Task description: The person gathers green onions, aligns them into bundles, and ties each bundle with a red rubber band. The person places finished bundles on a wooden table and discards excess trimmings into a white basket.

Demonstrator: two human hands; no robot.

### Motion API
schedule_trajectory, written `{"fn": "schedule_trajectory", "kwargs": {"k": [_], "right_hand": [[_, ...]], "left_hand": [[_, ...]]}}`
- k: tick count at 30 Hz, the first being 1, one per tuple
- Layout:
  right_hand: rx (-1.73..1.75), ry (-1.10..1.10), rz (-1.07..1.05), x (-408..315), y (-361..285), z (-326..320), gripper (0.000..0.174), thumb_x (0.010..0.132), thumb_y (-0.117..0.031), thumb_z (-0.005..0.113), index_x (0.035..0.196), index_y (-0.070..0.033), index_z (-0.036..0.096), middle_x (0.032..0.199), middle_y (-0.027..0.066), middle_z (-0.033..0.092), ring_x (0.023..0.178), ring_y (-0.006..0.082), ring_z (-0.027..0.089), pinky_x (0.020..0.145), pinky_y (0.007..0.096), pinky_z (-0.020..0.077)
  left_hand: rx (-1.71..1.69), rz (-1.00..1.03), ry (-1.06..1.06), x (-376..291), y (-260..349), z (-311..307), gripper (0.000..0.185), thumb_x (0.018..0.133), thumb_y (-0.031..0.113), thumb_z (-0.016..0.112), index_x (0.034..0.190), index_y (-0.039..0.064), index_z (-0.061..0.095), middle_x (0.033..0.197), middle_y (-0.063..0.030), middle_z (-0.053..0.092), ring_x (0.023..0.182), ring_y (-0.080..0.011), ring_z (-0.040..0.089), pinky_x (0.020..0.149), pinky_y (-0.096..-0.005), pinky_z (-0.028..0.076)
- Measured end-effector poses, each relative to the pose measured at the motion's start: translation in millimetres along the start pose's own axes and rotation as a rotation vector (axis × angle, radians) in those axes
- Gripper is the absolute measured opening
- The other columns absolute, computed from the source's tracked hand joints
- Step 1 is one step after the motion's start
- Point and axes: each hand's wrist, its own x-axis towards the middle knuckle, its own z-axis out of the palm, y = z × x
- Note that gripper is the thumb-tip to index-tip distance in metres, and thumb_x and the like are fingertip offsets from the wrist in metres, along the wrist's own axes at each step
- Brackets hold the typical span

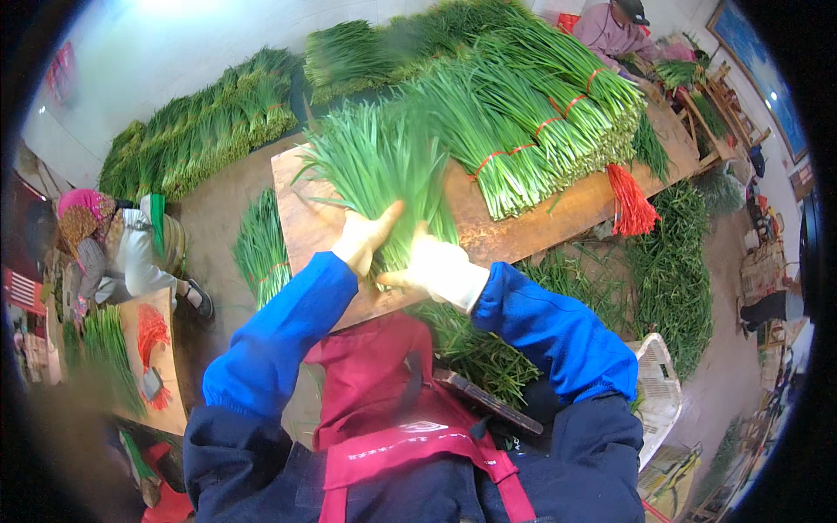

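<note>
A bunch of green garlic chives (376,163) lies on a wooden tabletop (500,236), leaves fanned away from me and pale stem ends toward me. No tie shows on it. My left hand (366,236), pale-gloved, presses around the left side of its stems. On the right side, my right hand (437,265), in a white glove, grips the lower stems with thumb and fingers spread around them. To the right, several chive bundles (523,147) bound with red ties lie stacked. Red tie strands (631,199) hang over the table's front edge.
Loose chives (673,274) cover the floor at right, near a white plastic basket (657,392). More bundles (222,124) stand along the wall. One co-worker (124,242) bends at a low table (167,392) on the left; another (608,33) works at the far right.
</note>
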Motion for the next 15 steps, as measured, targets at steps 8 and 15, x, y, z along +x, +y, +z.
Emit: {"fn": "schedule_trajectory", "kwargs": {"k": [8, 15], "right_hand": [[-0.138, -0.024, -0.233, 39, 25, -7, 0.076, 0.085, -0.047, 0.074, 0.135, 0.005, 0.048, 0.113, 0.0216, 0.068, 0.103, 0.0340, 0.068, 0.090, 0.0402, 0.0529], [0.029, -0.088, -0.260, 19, 29, -50, 0.048, 0.088, -0.044, 0.073, 0.105, 0.000, 0.067, 0.095, 0.0157, 0.069, 0.089, 0.0256, 0.067, 0.082, 0.0367, 0.0520]], "left_hand": [[0.045, 0.080, -0.072, 2, -1, -30, 0.089, 0.091, 0.056, 0.073, 0.152, 0.000, 0.040, 0.144, -0.0137, 0.059, 0.127, -0.0259, 0.058, 0.105, -0.0385, 0.047], [0.054, 0.254, -0.240, -2, -10, -46, 0.094, 0.086, 0.052, 0.081, 0.151, -0.001, 0.039, 0.140, -0.0177, 0.061, 0.128, -0.0270, 0.057, 0.107, -0.0392, 0.047]]}}
